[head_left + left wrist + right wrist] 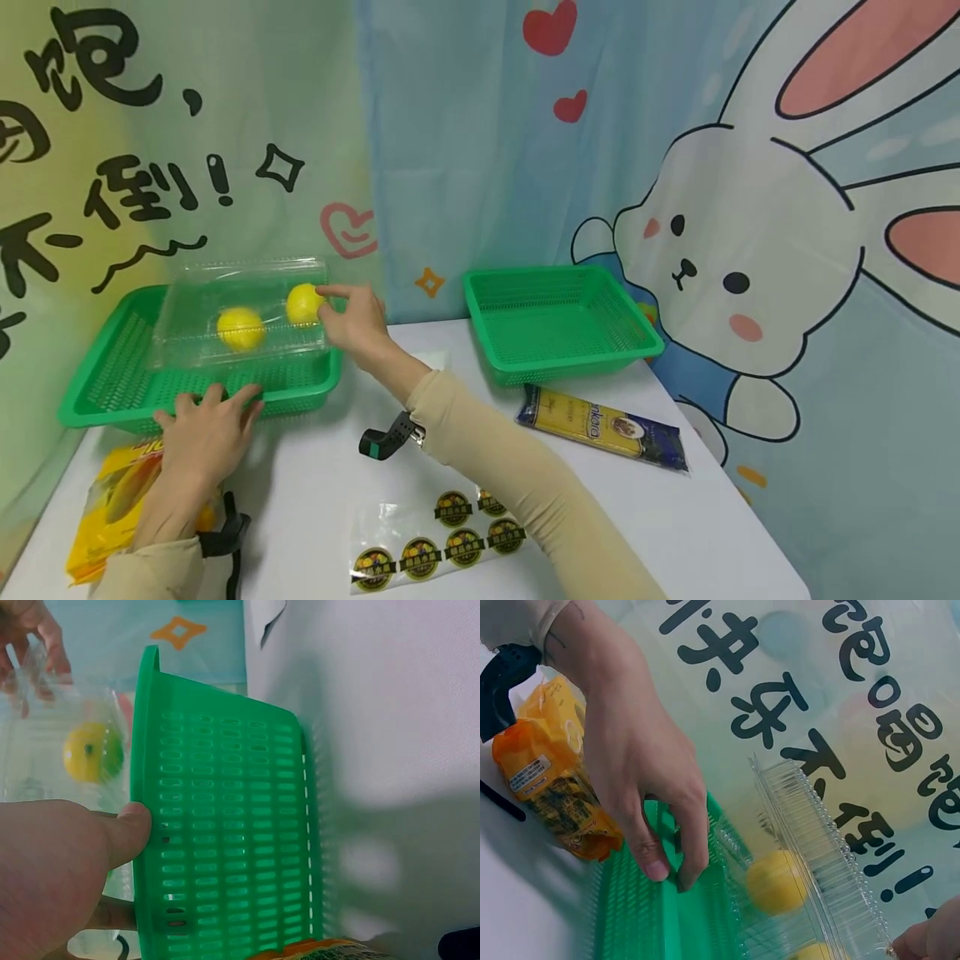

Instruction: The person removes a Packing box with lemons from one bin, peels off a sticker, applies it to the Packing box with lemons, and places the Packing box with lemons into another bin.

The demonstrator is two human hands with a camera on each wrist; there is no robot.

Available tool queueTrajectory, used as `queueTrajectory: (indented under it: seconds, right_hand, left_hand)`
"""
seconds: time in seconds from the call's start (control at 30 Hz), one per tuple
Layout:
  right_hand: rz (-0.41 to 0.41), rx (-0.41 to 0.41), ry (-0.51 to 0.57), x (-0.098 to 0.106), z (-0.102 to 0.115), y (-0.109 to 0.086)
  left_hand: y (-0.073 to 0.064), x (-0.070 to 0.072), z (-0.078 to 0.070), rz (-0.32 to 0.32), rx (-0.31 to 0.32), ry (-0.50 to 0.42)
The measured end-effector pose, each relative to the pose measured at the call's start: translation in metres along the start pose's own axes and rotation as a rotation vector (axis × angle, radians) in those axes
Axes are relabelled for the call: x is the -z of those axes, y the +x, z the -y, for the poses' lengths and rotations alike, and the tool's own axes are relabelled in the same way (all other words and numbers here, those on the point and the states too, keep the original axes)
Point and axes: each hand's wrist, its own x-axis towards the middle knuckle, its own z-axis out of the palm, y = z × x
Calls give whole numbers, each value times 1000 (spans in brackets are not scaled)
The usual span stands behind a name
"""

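A clear plastic clamshell box [195,333] with two round yellow fruits [241,329] in it sits tilted over the left green basket [112,396]. At the box's right end, my right hand [356,325] pinches its edge between thumb and fingers. My left hand [202,437] grips the basket's front rim; in the left wrist view the thumb [124,832] lies against that rim. Seen from the right wrist, the left hand [645,772] has its fingers over the rim, and the box [810,847] stands beyond it. Whether the box touches the basket floor cannot be told.
Another green basket [566,325] stands at the back right. In front of it lies a yellow and blue packet [603,425]. A yellow bag [116,508] lies beside my left forearm. A clear sheet with round stickers [442,542] is at the table's front.
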Motion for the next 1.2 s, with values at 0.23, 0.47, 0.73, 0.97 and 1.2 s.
queueTrajectory:
  seconds: [0.23, 0.47, 0.73, 0.97, 1.2]
  right_hand:
    - [16, -2, 67, 15, -6, -9]
    - [-14, -17, 68, 36, -12, -12]
    - [-25, -22, 73, 61, -26, -14]
    - [-32, -24, 65, 82, -35, -13]
    - [-3, -19, 44, 91, -44, -21]
  left_hand:
    - [-3, 0, 0, -14, -6, -7]
    - [0, 0, 0, 14, 7, -27]
    - [0, -3, 0, 13, -5, -51]
    - [3, -5, -3, 5, -16, -23]
    - [-2, -7, 1, 0, -4, 5]
